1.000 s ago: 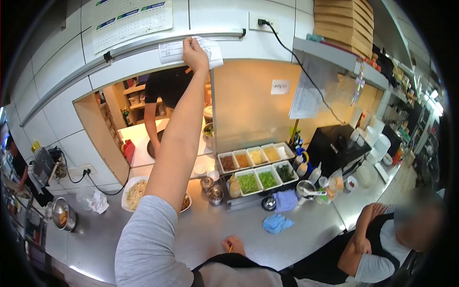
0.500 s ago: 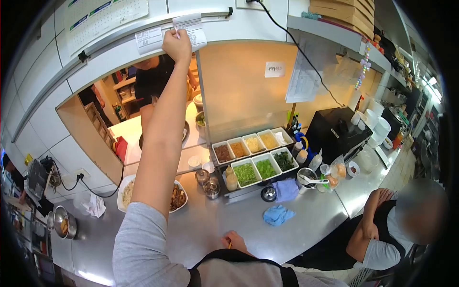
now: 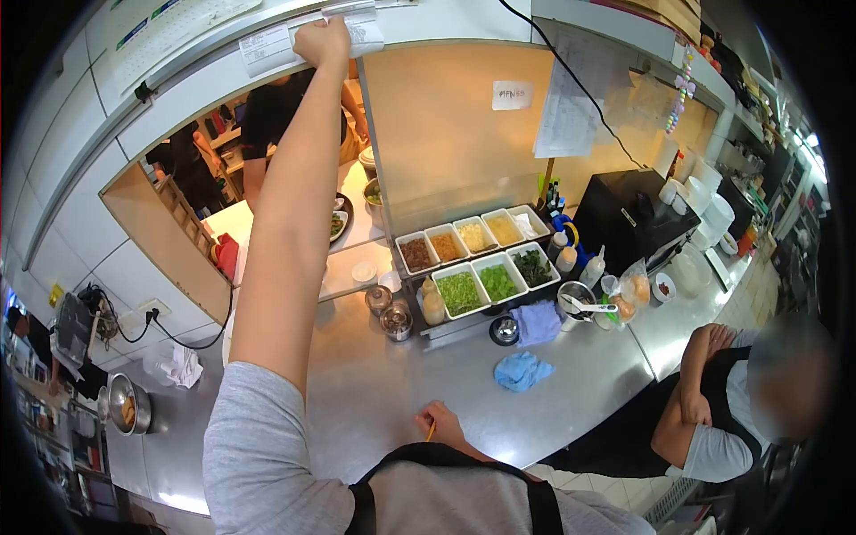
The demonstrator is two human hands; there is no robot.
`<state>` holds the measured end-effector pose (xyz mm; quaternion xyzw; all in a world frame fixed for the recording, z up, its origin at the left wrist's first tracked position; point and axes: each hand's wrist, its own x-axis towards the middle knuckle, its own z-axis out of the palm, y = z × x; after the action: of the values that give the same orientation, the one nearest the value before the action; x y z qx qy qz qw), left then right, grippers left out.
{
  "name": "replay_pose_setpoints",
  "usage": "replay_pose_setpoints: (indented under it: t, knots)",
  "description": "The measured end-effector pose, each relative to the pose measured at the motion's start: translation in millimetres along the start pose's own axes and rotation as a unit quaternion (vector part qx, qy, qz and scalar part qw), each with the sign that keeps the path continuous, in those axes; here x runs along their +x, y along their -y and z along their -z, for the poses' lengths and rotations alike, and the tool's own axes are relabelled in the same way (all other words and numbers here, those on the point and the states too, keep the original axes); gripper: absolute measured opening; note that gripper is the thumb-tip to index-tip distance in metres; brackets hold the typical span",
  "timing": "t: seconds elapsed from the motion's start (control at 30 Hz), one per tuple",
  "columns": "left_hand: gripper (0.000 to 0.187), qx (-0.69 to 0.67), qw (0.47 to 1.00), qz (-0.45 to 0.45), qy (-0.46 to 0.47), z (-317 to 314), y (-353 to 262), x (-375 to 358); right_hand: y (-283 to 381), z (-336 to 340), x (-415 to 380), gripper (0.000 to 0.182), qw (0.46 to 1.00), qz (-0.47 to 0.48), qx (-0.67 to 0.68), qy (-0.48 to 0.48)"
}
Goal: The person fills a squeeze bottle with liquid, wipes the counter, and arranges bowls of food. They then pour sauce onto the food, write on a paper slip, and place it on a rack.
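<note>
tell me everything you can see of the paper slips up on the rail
The paper slips are white, thin-looking and marked with small dark print, too small to read. At least two hang side by side from the metal rail, above the serving window, their lower edges curling. The left hand is against them, covering part; its exact grip is unclear.

grey top | short grey left sleeve | black apron straps
</note>
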<state>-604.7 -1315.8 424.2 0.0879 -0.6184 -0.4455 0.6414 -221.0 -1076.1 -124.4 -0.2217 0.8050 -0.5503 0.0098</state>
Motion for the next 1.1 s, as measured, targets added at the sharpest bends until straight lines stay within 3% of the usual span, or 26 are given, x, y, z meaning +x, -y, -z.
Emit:
replay_pose_setpoints:
  t: [0.23, 0.4, 0.63, 0.83, 1.1]
  knots:
    - [0.017, 0.009, 1.0, 0.007, 0.017, 6, 9, 12, -6, -4, -3, 0.018, 1.0, 0.001, -0.014, -0.003]
    - [0.027, 0.051, 0.992, 0.083, 0.076, 15, 7, 20, -3, -3, 0, 0.018, 0.999, 0.043, -0.001, -0.025]
    - [0.019, -0.062, 0.985, 0.148, -0.061, -18, -3, 8, -8, -5, 0, 0.017, 0.999, 0.032, -0.005, -0.024]
    - [0.023, -0.037, 0.99, 0.133, 0.025, -3, 4, -3, -3, -4, -2, 0.017, 0.999, 0.02, -0.01, -0.023]
    - [0.027, -0.047, 0.987, 0.156, -0.003, 16, 4, 10, -6, -4, 1, 0.017, 0.999, 0.024, -0.022, -0.017]
